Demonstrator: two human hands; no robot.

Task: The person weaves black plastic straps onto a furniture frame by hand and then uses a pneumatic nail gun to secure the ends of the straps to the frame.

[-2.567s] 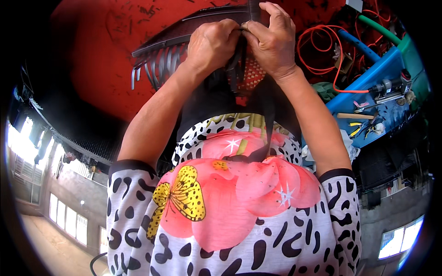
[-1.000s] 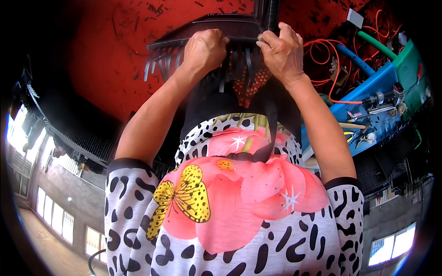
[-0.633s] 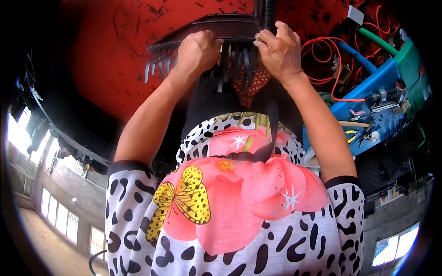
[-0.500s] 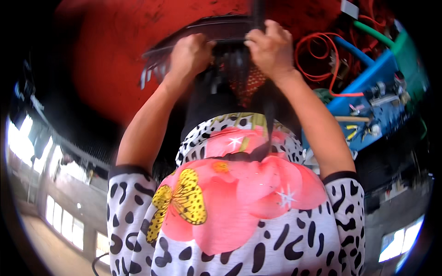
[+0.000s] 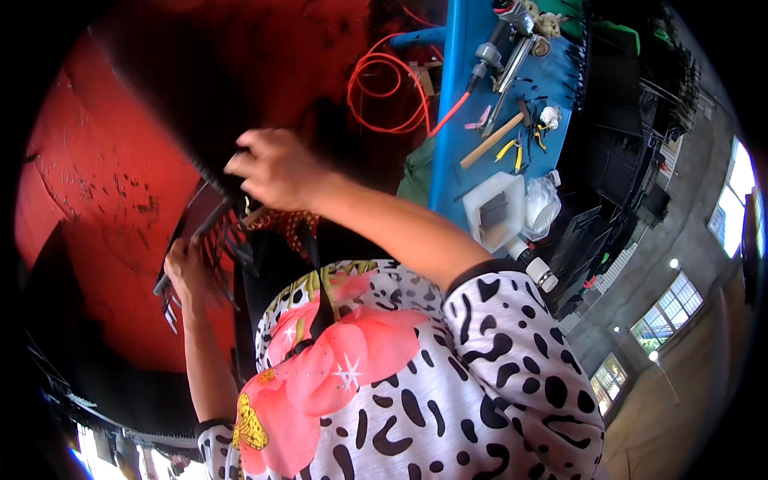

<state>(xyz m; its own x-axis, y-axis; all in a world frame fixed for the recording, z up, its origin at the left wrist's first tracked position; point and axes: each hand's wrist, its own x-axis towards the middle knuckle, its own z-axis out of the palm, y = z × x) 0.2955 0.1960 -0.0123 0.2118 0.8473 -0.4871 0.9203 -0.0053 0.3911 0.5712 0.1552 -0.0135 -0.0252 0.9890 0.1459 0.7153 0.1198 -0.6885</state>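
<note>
My left hand [image 5: 184, 268] is closed round the edge of a dark frame wound with flat strips [image 5: 196, 216], which lies slanting over my lap. Loose dark strip ends hang in a fringe from its side. At the frame's upper end, my right hand [image 5: 276, 170] has its fingers curled and slightly blurred. What sits between those fingers is lost against the dark background. A dark band stretches from there to the upper left.
To the right stands a blue bench [image 5: 472, 96] with an air tool [image 5: 488, 56], a wooden-handled hammer [image 5: 492, 140], yellow-handled pliers [image 5: 512, 150] and a white tub [image 5: 494, 210]. A coiled orange hose [image 5: 384, 88] lies beside it. Red sheeting [image 5: 96, 168] spreads at left.
My view has swung to the right, bringing more of the bench in. The frame now slants, its left end lower and nearer me. My left hand still grips its edge.
</note>
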